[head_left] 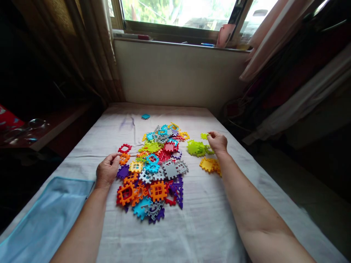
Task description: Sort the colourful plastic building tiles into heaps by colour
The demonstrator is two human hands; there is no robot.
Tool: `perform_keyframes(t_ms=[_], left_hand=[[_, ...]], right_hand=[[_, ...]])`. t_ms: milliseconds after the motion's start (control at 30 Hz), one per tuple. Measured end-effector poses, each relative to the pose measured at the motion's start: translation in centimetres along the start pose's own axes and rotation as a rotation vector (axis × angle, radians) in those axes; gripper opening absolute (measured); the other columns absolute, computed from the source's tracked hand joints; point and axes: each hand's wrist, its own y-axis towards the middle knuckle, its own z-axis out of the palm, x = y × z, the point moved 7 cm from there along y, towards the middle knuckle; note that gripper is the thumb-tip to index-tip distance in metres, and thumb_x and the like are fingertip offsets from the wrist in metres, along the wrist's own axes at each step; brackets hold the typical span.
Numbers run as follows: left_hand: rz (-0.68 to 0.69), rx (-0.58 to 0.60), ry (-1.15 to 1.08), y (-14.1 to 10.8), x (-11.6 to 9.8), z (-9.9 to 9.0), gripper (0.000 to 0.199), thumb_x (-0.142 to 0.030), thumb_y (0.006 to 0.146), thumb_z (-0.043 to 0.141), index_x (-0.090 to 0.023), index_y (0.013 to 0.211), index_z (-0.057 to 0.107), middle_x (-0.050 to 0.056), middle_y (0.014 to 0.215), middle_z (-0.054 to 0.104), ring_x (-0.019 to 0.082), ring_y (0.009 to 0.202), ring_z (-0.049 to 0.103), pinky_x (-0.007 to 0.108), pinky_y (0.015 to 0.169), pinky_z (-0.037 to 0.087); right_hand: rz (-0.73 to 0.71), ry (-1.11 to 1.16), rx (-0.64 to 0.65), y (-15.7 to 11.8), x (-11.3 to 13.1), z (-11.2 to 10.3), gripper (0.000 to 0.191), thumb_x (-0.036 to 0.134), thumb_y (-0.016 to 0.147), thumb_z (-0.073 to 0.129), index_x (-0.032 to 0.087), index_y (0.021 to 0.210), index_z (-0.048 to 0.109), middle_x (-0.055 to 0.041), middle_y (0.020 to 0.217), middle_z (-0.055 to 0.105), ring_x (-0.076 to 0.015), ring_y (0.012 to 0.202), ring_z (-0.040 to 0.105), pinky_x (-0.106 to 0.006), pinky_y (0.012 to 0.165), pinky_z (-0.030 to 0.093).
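Observation:
A heap of toothed plastic building tiles (170,170) in many colours lies on the white cloth in front of me. At its left edge my left hand (107,170) has its fingers closed on the rim of an orange window tile (124,158). A red frame tile (125,148) lies just beyond it, and a purple tile (123,171) is nearer me. To the right of the heap, my right hand (218,141) pinches a lime-green tile (204,136). Below that hand are a lime-green pile (196,148) and a smaller yellow pile (207,164).
A lone blue tile (145,116) lies toward the far edge of the cloth-covered surface (175,237). A light blue cloth (52,215) is at the left. Behind stand a low wall and a window sill with a pink cup (225,35); a curtain (93,47) hangs left.

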Motion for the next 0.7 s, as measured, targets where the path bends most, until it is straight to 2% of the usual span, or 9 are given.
perform_keyframes(t_ms=[200,300,433,567,700], left_hand=[[0.023,0.010,0.013,0.0,0.0,0.0,0.040,-0.049,0.075,0.051,-0.022,0.093,0.075,0.003,0.072,0.072,0.018,0.065,0.063,0.028,0.063,0.049],[0.025,0.005,0.012,-0.1,-0.1,0.0,0.039,-0.048,0.075,0.051,-0.022,0.092,0.075,0.003,0.071,0.071,0.018,0.065,0.063,0.027,0.061,0.048],[0.013,0.004,0.000,-0.1,-0.1,0.0,0.037,-0.047,0.075,0.051,-0.023,0.090,0.075,0.002,0.070,0.072,0.019,0.067,0.064,0.027,0.062,0.049],[-0.001,0.009,0.001,-0.1,-0.1,0.1,0.037,-0.047,0.075,0.052,-0.023,0.091,0.075,0.002,0.071,0.072,0.019,0.068,0.064,0.028,0.064,0.049],[0.003,0.010,-0.017,-0.1,-0.1,0.0,0.038,-0.048,0.075,0.052,-0.023,0.093,0.075,0.003,0.077,0.074,0.019,0.069,0.065,0.028,0.066,0.049]], right_hand=[[0.033,0.011,0.099,-1.9,-1.4,1.9,0.030,0.023,0.071,0.055,0.020,0.092,0.077,-0.0046,0.088,0.077,-0.0203,0.081,0.070,-0.033,0.083,0.053],[-0.011,0.032,0.112,-2.5,-1.2,1.6,0.031,0.023,0.072,0.055,0.021,0.093,0.077,-0.0041,0.093,0.077,-0.0196,0.086,0.069,-0.033,0.087,0.052],[-0.094,0.001,0.055,-3.1,0.2,0.3,0.034,0.022,0.073,0.052,0.020,0.097,0.077,-0.0056,0.102,0.076,-0.0207,0.088,0.068,-0.035,0.091,0.052],[-0.262,-0.027,0.053,-4.7,4.3,0.9,0.032,0.021,0.077,0.051,0.021,0.096,0.076,-0.0064,0.104,0.076,-0.0225,0.095,0.067,-0.036,0.093,0.051],[-0.558,-0.043,0.251,-9.0,10.9,4.9,0.026,0.021,0.083,0.055,0.024,0.099,0.075,-0.0049,0.106,0.075,-0.0217,0.101,0.065,-0.035,0.093,0.050]])
